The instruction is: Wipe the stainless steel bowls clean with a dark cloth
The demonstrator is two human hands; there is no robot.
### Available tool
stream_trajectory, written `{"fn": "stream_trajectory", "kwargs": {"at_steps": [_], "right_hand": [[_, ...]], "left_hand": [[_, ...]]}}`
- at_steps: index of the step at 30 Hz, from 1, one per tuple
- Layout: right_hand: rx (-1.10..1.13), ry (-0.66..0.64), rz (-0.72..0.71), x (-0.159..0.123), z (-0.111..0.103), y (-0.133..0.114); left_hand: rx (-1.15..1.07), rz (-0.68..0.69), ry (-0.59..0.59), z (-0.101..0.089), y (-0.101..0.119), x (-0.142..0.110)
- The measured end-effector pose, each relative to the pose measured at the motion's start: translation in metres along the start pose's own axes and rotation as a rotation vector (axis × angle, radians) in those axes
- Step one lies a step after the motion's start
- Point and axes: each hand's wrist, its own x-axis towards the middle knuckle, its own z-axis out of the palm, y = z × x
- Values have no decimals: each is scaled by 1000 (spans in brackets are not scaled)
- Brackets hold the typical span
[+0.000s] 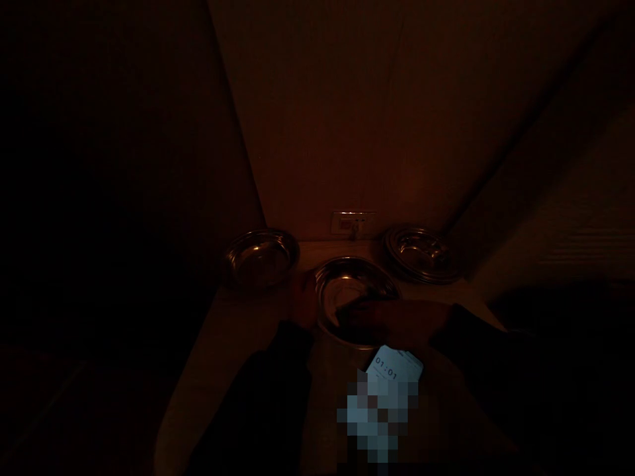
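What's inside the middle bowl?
The right hand is over the inside of the middle bowl. Beyond it, you can see shiny bottom with a bright glint. The hand and the dark hide the rest, so I can't tell what's underneath.

Round, shallow, brown-glinting metal bowl at centre (342, 287): was smooth, glossy. Round, wide-rimmed metal bowl at left (260, 261): shone likewise. Stack of round metal dishes at right (417, 254): had glossy rims. Brown, round-cornered tabletop (198, 383): looked smooth, wood-like. Dark long sleeves (262, 390): appeared matt cloth.
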Motion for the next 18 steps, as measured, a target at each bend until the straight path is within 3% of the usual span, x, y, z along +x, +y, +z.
{"fn": "stream_trajectory", "kwargs": {"at_steps": [3,5,13,18], "right_hand": [[212,-48,-136,17,1,-9],[235,-9,-119,30,3,-8],[166,313,240,41,14,22],[285,378,333,59,12,8]], "left_hand": [[-46,-32,-20,-1,-1,1],[-51,-42,-27,-2,-2,2],[-33,-9,-60,-6,-7,5],[1,19,8,-2,-5,1]]}}
